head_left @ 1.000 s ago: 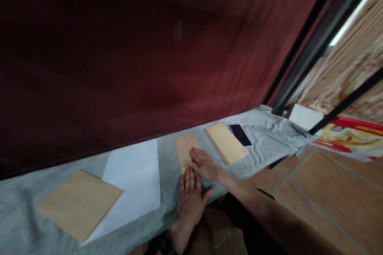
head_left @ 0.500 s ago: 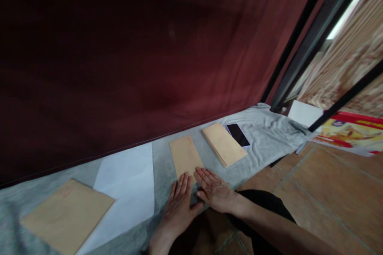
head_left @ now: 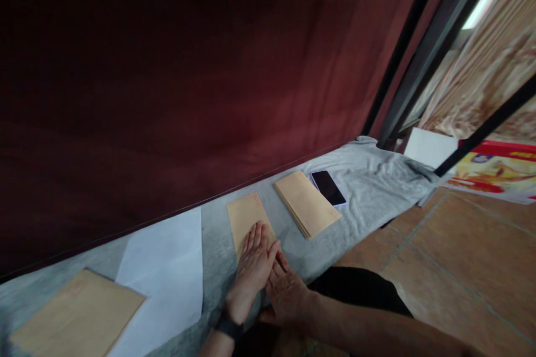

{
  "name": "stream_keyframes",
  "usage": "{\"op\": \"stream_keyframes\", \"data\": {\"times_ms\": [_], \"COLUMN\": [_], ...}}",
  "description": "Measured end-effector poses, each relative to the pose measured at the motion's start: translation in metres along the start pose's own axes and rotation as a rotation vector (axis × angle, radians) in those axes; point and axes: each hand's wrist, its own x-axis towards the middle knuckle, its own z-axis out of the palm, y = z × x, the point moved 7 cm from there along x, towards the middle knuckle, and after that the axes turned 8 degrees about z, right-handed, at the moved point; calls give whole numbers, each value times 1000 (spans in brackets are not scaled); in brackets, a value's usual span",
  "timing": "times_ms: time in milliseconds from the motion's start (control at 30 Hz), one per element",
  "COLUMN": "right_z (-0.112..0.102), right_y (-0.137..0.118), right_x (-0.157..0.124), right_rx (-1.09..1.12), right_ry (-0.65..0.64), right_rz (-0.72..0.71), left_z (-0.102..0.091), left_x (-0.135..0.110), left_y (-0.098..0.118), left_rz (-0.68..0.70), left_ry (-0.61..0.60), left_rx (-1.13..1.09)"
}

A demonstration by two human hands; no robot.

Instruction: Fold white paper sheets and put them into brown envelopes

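Note:
A brown paper envelope (head_left: 246,211) lies on the grey cloth (head_left: 218,256), its lower part covered by my hands. My left hand (head_left: 253,259) rests flat on it, fingers stretched out toward its upper half. Beside it, nearer the front edge, my right hand (head_left: 287,290) lies with its fingers extended at the envelope's lower right, the fingertips partly under the left thumb. To the right sits a stack of brown envelopes (head_left: 307,203). White paper sheets (head_left: 167,268) lie to the left, partly under another brown envelope pile (head_left: 79,312).
A phone with a dark screen (head_left: 329,187) lies at the right, touching or just under the envelope stack. A dark red panel (head_left: 188,95) rises behind the cloth. Black metal bars (head_left: 486,128) stand at the right, beside a colourful box (head_left: 498,170) on the tiled floor (head_left: 452,256).
My left hand has slid up the envelope, away from me. My right hand has drawn back toward the front edge. The view has shifted slightly.

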Motion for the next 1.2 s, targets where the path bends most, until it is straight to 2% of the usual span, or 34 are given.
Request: {"op": "stream_keyframes", "data": {"times_ms": [133,267,367,467,633,800,900,1000,1200], "right_z": [3,-4,-8,-11,-22,-25,-19,-14,-20], "right_y": [-1,-4,-6,-6,13,30,33,38,60], "right_x": [1,-4,-6,-5,0,-2,-7,-11,-20], "right_rx": [-50,-72,-77,-32,173,256,243,221,134], "right_ry": [57,148,164,134,-17,-150,-156,-139,-59], "right_rz": [-2,-4,23,36,6,-38,-44,-50,57], "left_z": [-11,-18,-19,-20,-17,-9,-3,-2,-7], "left_x": [43,76,89,89,58,-4,-44,-75,-98], "left_y": [-11,-27,-35,-38,-33,-16,-5,2,7], "left_rz": [-81,-115,-126,-125,-74,-13,-7,11,30], "left_ry": [-19,5,17,18,-24,-87,-89,-45,39], "left_rx": [73,80,64,44,11,-34,-45,-11,40]}}
